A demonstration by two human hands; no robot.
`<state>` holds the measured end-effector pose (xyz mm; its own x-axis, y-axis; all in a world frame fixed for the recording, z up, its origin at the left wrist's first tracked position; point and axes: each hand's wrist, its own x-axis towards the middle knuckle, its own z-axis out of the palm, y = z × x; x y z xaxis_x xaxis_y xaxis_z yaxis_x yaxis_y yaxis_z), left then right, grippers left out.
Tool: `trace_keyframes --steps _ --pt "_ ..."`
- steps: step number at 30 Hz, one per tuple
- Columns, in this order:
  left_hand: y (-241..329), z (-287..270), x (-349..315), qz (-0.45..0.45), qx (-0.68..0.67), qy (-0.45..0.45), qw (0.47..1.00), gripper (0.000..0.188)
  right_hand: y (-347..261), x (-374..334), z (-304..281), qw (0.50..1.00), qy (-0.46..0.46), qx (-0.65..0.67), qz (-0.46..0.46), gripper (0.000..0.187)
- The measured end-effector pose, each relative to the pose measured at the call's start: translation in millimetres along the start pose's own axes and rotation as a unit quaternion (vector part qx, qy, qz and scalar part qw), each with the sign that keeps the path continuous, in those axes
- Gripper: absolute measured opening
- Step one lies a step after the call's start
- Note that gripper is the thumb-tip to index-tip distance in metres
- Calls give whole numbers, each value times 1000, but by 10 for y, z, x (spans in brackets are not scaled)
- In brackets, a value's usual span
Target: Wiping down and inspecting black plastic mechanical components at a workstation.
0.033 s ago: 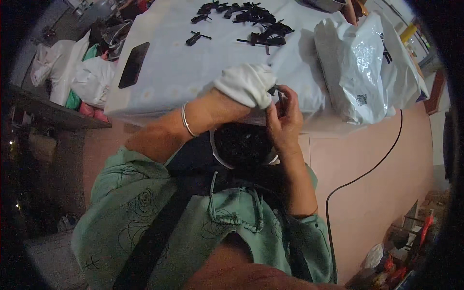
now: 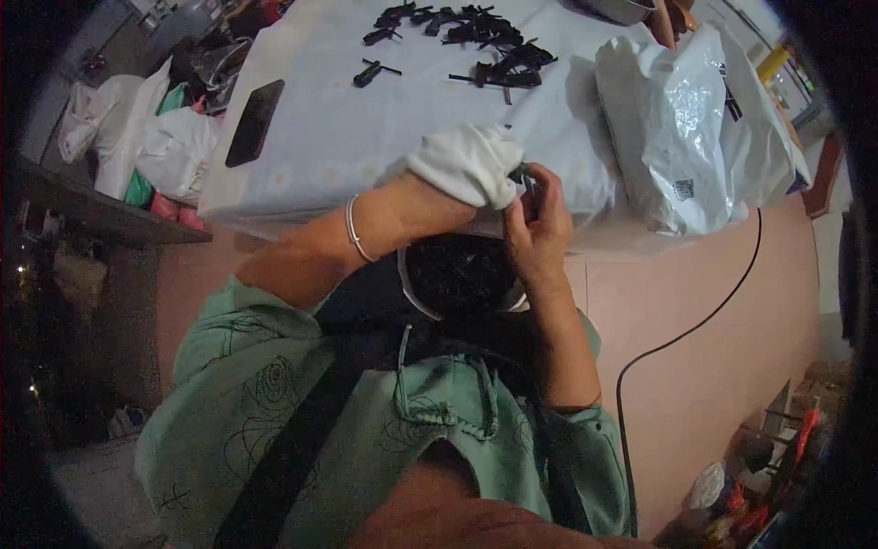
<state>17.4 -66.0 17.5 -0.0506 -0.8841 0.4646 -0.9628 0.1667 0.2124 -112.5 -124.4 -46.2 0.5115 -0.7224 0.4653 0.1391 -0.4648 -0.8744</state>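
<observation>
My left hand point(image 2: 466, 165), in a white glove, is closed at the table's front edge, its fingertips pressed against a small black plastic part point(image 2: 521, 174). Bare, with thumb and fingers bent in a pinch, my right hand point(image 2: 540, 220) grips the same part from the right. Glove and fingers cover most of its shape. Below my hands, in my lap, sits a pale-rimmed bowl point(image 2: 404, 285) filled with small black pieces point(image 2: 457, 270). Further back on the table lie a single black part with a thin rod point(image 2: 370, 73) and a loose pile of similar black parts point(image 2: 480, 27).
A white cloth covers the table point(image 2: 311, 137). A dark phone point(image 2: 254, 123) lies at its left edge. A large white plastic bag point(image 2: 658, 128) stands at the right, with a metal bowl point(image 2: 622, 7) behind. Bags point(image 2: 178, 151) fill the left shelf. A black cable point(image 2: 686, 334) crosses the floor.
My hands stay in nearly the same place, with only a slight shift of the fingers around the small black part. The parts on the table have not moved.
</observation>
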Motion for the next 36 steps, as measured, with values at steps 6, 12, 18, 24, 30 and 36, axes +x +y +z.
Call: trace_keyframes --steps 6,12,18,24,30,36 --pt "68 87 -175 -18 9 1 1000 21 26 43 19 998 18 -39 -38 21" --pt "-71 -62 -485 -399 -551 5 733 25 -159 64 -160 950 -95 263 141 15" --pt "73 -76 -524 -342 -765 -75 541 17 -148 30 -64 970 -162 174 47 19" --pt "170 33 -513 -328 -421 32 845 18 -243 -55 -7 990 -123 -10 -75 15" --pt "278 -17 -533 -288 -455 -8 843 22 -100 -13 59 982 -66 126 122 19" --pt "224 50 -549 -278 -350 37 894 19 -105 -23 -16 980 -181 42 64 25"
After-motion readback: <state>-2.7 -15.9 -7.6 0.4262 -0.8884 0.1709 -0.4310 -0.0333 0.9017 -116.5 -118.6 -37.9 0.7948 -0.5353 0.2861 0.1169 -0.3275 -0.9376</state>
